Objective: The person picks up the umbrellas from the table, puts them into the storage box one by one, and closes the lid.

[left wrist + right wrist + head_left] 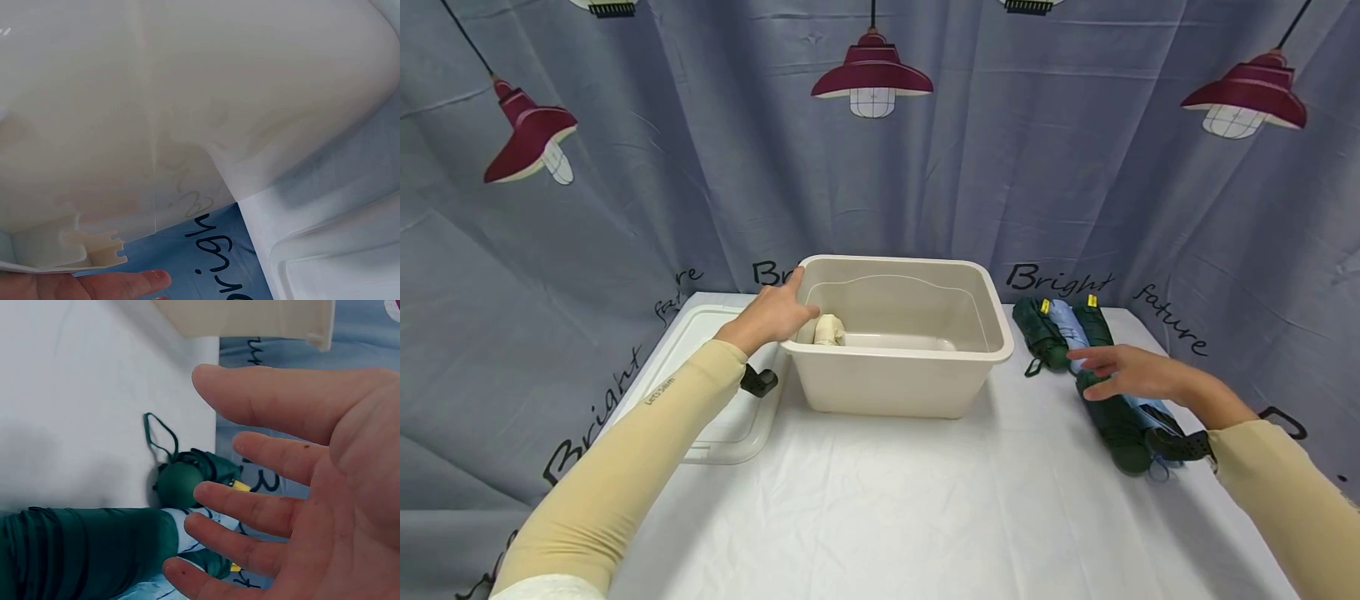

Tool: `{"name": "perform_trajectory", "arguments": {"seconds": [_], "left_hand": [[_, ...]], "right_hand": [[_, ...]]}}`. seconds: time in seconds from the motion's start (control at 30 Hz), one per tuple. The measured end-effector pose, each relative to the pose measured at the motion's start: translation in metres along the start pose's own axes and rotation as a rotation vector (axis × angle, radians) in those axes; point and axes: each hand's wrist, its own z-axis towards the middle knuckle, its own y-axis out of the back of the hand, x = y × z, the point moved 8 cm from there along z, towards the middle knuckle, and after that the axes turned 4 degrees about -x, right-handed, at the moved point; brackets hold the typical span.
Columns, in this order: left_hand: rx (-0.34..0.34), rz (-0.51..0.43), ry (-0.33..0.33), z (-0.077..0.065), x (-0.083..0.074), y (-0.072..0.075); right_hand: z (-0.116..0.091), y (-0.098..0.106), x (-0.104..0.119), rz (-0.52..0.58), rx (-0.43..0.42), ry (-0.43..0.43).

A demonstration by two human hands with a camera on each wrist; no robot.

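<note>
A beige plastic bin (895, 379) stands on the white table. My left hand (772, 314) rests at its left rim, thumb toward the inside and index finger stretched along the edge. Straight fingers (125, 284) show beside the rim in the left wrist view. Inside the bin, a small cream rolled item (830, 330) lies against the left wall. My right hand (1131, 372) hovers over several folded umbrellas, fingers spread, holding nothing. The nearest dark green umbrella (1112, 425) lies below it; another green umbrella (1040, 333) with a wrist loop and a light blue umbrella (1067, 323) lie behind.
A white lid (722, 429) lies flat left of the bin, partly under my left arm. The white cloth-covered table (880, 508) extends in front of the bin. A blue-grey curtain (865, 183) printed with lamps and lettering hangs behind and at both sides.
</note>
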Motion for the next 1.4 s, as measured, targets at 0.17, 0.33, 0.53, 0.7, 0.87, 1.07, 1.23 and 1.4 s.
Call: {"name": "perform_trajectory", "arguments": {"seconds": [0.17,0.33,0.53,0.7,0.87,1.07,1.23,1.4], "left_hand": [[0.002,0.000,0.005,0.000,0.000,0.000],[0.010,-0.005,0.011,0.000,0.000,-0.001],[0.005,-0.002,0.009,0.000,0.000,0.000],[-0.004,-0.003,0.002,0.000,0.000,0.001],[-0.008,-0.004,0.000,0.001,0.000,0.001],[-0.004,-0.005,0.002,0.000,0.001,0.000],[-0.007,-0.005,-0.001,0.000,0.000,0.001],[-0.003,-0.003,-0.002,0.001,0.000,0.000]], "right_hand": [[0.003,-0.008,-0.006,-0.017,0.007,-0.022],[0.006,-0.014,-0.012,0.001,0.032,-0.040],[0.009,-0.015,-0.015,-0.003,0.043,-0.064],[0.011,-0.014,-0.016,-0.020,0.028,-0.068],[0.011,-0.013,-0.018,-0.042,0.007,-0.061],[0.010,-0.011,-0.022,-0.130,-0.045,-0.045],[0.010,-0.012,-0.027,-0.170,-0.069,-0.072],[0.011,-0.011,-0.031,-0.187,-0.095,-0.109]]}}
